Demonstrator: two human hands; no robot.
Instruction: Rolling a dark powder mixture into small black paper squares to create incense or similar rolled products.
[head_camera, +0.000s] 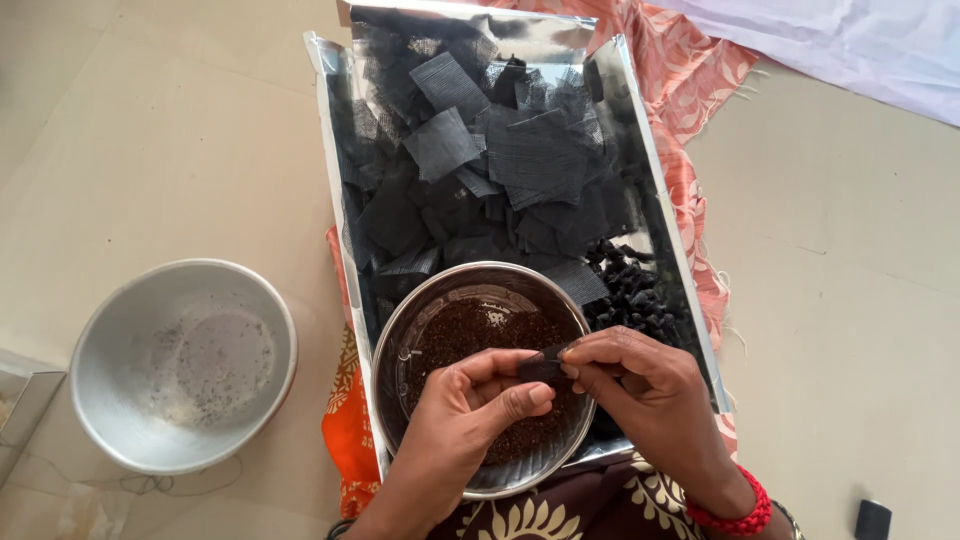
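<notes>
My left hand and my right hand meet over a steel bowl of dark brown granules. Together they pinch a small black piece of mesh cloth between thumbs and fingertips, just above the granules. The bowl stands in the near end of a shiny silver tray. Several black mesh cloth squares fill the tray's far part. A heap of small black tied bundles lies to the right of the bowl.
An aluminium bowl with a few specks inside sits on the beige floor at left. An orange patterned cloth lies under the tray. A white sheet is at top right, a small black object at bottom right.
</notes>
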